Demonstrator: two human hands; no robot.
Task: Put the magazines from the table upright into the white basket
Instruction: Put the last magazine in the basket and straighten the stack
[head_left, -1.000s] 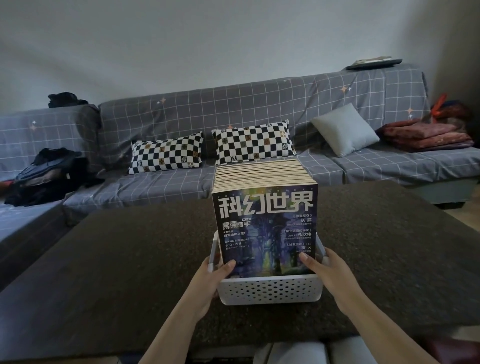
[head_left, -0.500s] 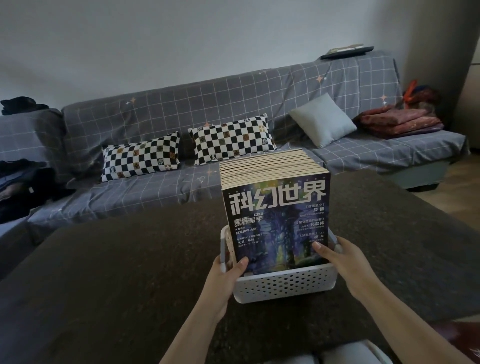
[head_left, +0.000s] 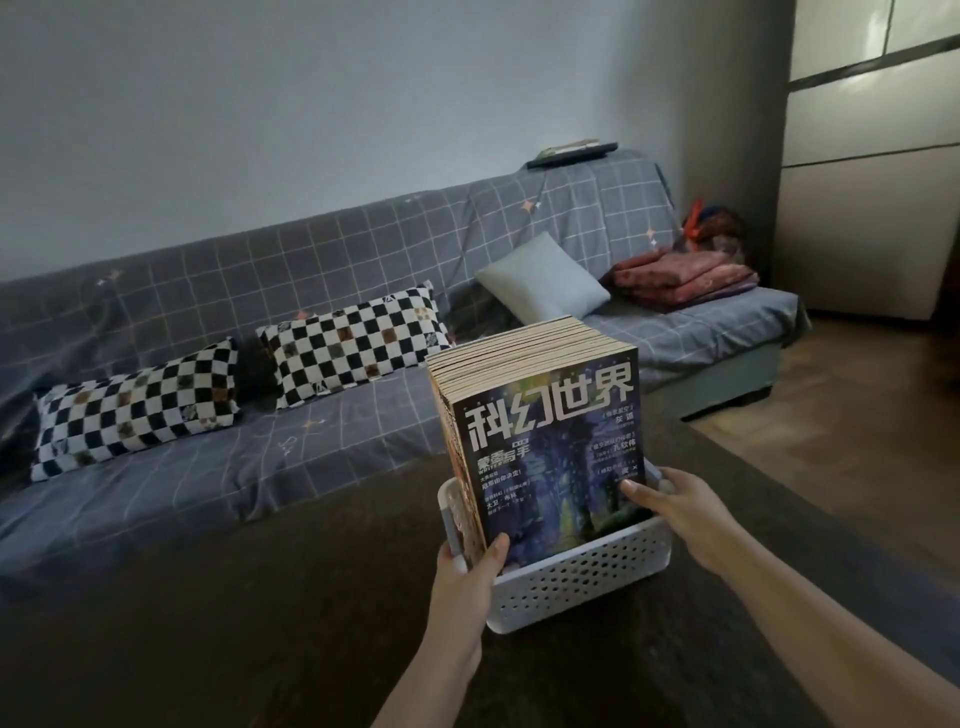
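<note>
Magazines (head_left: 540, 415) stand upright inside the white basket (head_left: 582, 577) on the counter (head_left: 260, 597). Left hand (head_left: 467, 577) and right hand (head_left: 675, 501) pinch the front cover's lower corners; pressing evenly should settle the stack straight.

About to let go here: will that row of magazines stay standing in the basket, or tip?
The magazines rise well above the white basket wall, so they look top-heavy and could lean. The row seems to fill the basket, which should brace it. So many probably weigh a lot. The left hand and right hand steady the front cover.
</note>
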